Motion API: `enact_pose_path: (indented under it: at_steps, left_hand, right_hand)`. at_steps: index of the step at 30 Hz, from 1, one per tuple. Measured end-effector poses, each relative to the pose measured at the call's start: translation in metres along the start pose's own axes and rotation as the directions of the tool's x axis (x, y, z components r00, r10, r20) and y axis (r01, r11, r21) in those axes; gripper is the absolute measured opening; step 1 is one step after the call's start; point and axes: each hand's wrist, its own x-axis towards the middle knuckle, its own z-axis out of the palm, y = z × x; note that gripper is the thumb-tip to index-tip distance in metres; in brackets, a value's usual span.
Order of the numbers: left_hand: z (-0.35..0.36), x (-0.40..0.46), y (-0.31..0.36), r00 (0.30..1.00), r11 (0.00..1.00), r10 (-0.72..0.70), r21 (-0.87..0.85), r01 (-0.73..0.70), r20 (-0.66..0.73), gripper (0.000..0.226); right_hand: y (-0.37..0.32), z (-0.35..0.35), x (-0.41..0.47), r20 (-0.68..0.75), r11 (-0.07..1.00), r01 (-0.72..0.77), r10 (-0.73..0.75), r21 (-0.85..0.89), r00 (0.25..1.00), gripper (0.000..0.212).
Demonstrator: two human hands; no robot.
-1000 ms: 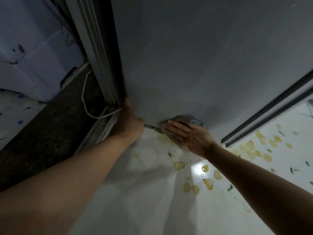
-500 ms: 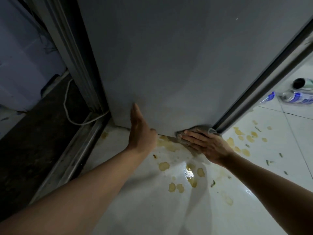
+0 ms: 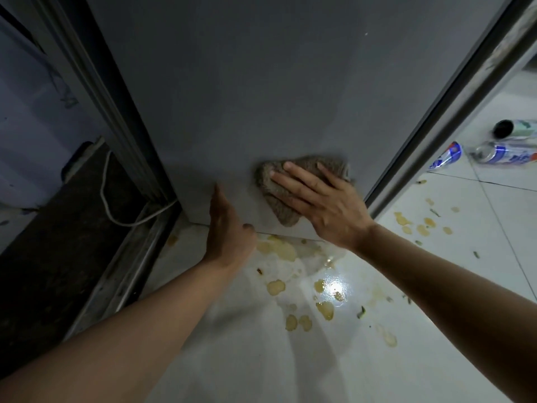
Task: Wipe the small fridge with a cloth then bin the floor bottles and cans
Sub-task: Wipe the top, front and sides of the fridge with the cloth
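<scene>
The grey side of the small fridge (image 3: 261, 91) fills the upper middle of the view. My right hand (image 3: 322, 205) lies flat with spread fingers on a brown-grey cloth (image 3: 279, 205), pressing it against the fridge's lower panel. My left hand (image 3: 228, 231) stands edge-on with straight fingers against the fridge's bottom edge, holding nothing. On the white tile floor at the far right lie a can with a dark end (image 3: 514, 128), a clear bottle with a blue label (image 3: 505, 154) and a blue and white can (image 3: 444, 155).
Yellow spill spots (image 3: 279, 248) and green scraps dot the glossy floor (image 3: 261, 344) below the fridge. A white cable (image 3: 106, 193) loops over a dark strip at the left beside a metal rail (image 3: 125, 271). A grey frame post (image 3: 453, 100) runs diagonally at the right.
My right hand has slid the cloth up from the fridge's bottom edge onto the lower panel. The left hand stays at the bottom edge. The view has moved closer.
</scene>
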Motion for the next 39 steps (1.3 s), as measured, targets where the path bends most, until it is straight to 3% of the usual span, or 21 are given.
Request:
enact_pose_path:
  at_steps: [2,4,6,8,11,13,15,18,20,25,29,33,37,39]
  left_hand:
    - [-0.003,0.001,-0.001,1.0,1.0,-0.013,0.006,0.013,0.004,0.084]
    - [-0.005,0.0,-0.003,0.999,0.999,-0.027,0.02,0.027,0.016,0.084]
    - [-0.004,-0.003,-0.002,0.999,0.999,-0.032,0.016,0.031,0.044,0.085]
    - [-0.002,-0.005,0.001,0.997,0.999,-0.035,0.002,0.035,0.066,0.085]
    - [0.005,-0.01,0.01,0.993,0.998,-0.049,-0.023,0.052,0.112,0.086]
    - [0.014,-0.015,0.017,0.986,0.997,-0.059,-0.043,0.066,0.157,0.087]
    - [0.022,-0.018,0.027,0.981,0.995,-0.073,-0.051,0.083,0.18,0.088]
    - [0.029,-0.018,0.035,0.979,0.991,-0.116,-0.041,0.125,0.169,0.089]
    - [0.031,-0.018,0.035,0.979,0.991,-0.131,0.013,0.131,0.153,0.09]
    - [0.036,-0.018,0.03,0.985,0.99,-0.127,0.069,0.119,0.115,0.094]
    - [0.044,-0.019,0.034,0.982,0.984,-0.157,0.103,0.146,0.107,0.095]
    - [0.055,-0.022,0.043,0.97,0.979,-0.199,0.081,0.189,0.143,0.096]
    - [0.061,-0.021,0.047,0.971,0.978,-0.202,0.071,0.194,0.128,0.098]
    - [0.062,-0.024,0.046,0.974,0.979,-0.197,0.07,0.19,0.107,0.1]
  right_hand:
    - [-0.007,0.006,-0.003,0.006,0.999,-0.015,0.015,-0.046,1.0,0.065]
    - [-0.023,0.02,-0.015,0.18,0.985,0.107,-0.081,-0.139,0.98,0.074]
    - [-0.035,0.031,-0.034,0.405,0.928,0.312,-0.211,-0.203,0.89,0.097]
    - [-0.035,0.031,-0.051,0.505,0.896,0.398,-0.256,-0.196,0.824,0.104]
    - [-0.012,0.02,-0.065,0.435,0.923,0.341,-0.236,-0.18,0.869,0.081]
    - [0.01,0.006,-0.072,0.29,0.942,0.257,-0.189,-0.217,0.938,0.08]
    - [0.027,-0.009,-0.074,0.118,0.978,0.058,-0.035,-0.202,0.992,0.076]
    - [0.031,-0.008,-0.079,-0.007,0.974,-0.159,0.16,-0.161,0.987,0.07]
    - [0.018,0.006,-0.086,0.012,0.969,-0.171,0.176,-0.177,0.984,0.068]
    - [-0.021,0.027,-0.106,0.263,0.994,0.049,-0.023,-0.094,0.965,0.067]
    - [-0.016,0.024,-0.115,0.167,0.994,-0.021,0.003,0.109,0.986,0.048]
    - [-0.001,0.02,-0.131,0.143,0.998,0.034,-0.043,0.062,0.989,0.038]
    - [-0.008,0.027,-0.132,0.252,0.996,0.034,-0.054,0.084,0.966,0.032]
    - [-0.013,0.028,-0.13,0.371,0.993,0.019,-0.061,0.115,0.927,0.039]
